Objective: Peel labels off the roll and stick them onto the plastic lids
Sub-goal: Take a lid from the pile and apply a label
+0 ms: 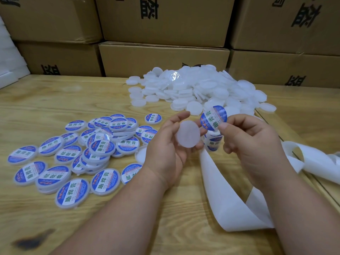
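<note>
left hand (165, 144) holds a blank plastic lid (187, 134), fingers curled round its rim, flat face toward the camera. right hand (252, 144) pinches a round blue-and-white label (213, 117) between thumb and forefinger, label lifted clear and just right of the blank lid, apart from it, slightly tilted. landmark for everything below: the blank lid in the left hand.

just below-right of that lid, between the two hands, sits the label roll (212, 142), mostly hidden by the hands, one more printed label showing on it. white backing strip (220, 190) runs from the roll down toward the camera, loops under the right forearm, and curls up again far right of the lid.

behind and right of the lid: big heap of unlabelled white lids (193, 89) on the wooden table (55, 100). left and below-left of the lid: spread pile of labelled lids (77, 155), blue rims with green text, some stacked, some flat. one labelled lid alone just above-left of the held lid. one upturned white lid partly hidden under the left wrist.

behind the heap: stacked cardboard boxes (161, 59) with black print. dark burn mark (33, 240) on the table far below-left of the lid.
</note>
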A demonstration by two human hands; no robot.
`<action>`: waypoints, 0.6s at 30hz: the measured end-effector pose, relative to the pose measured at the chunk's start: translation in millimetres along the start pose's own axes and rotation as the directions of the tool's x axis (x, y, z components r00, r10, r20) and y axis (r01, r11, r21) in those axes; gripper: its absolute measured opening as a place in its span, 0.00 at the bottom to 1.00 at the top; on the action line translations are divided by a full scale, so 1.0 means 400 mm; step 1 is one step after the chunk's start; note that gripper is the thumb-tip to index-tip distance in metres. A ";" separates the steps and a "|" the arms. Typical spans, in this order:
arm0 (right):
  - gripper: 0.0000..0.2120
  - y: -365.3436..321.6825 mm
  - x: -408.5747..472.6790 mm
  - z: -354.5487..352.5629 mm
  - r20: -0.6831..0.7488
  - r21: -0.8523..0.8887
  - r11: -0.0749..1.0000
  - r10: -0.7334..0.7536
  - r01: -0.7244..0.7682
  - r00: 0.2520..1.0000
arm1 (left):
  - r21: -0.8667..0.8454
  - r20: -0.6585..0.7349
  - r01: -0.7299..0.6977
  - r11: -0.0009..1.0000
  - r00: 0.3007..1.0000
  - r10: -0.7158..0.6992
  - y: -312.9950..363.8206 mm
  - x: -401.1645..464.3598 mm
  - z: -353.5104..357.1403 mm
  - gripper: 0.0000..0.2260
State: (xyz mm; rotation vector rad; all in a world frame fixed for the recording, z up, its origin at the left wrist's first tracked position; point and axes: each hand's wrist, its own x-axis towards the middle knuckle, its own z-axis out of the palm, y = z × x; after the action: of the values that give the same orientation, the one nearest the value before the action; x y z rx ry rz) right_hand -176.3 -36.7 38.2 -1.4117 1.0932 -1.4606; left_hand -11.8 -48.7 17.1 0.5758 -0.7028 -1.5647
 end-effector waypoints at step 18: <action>0.08 0.020 -0.003 0.012 0.088 -0.119 0.968 0.232 -0.221 0.969 | -0.034 0.162 0.055 0.998 0.986 -0.049 -0.008 0.002 -0.006 0.15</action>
State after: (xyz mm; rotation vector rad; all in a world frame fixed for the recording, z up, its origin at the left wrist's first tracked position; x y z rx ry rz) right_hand -171.7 -38.0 30.0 -1.3697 1.2409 -1.1699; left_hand -12.1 -49.8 13.2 0.4459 -0.7829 -1.6833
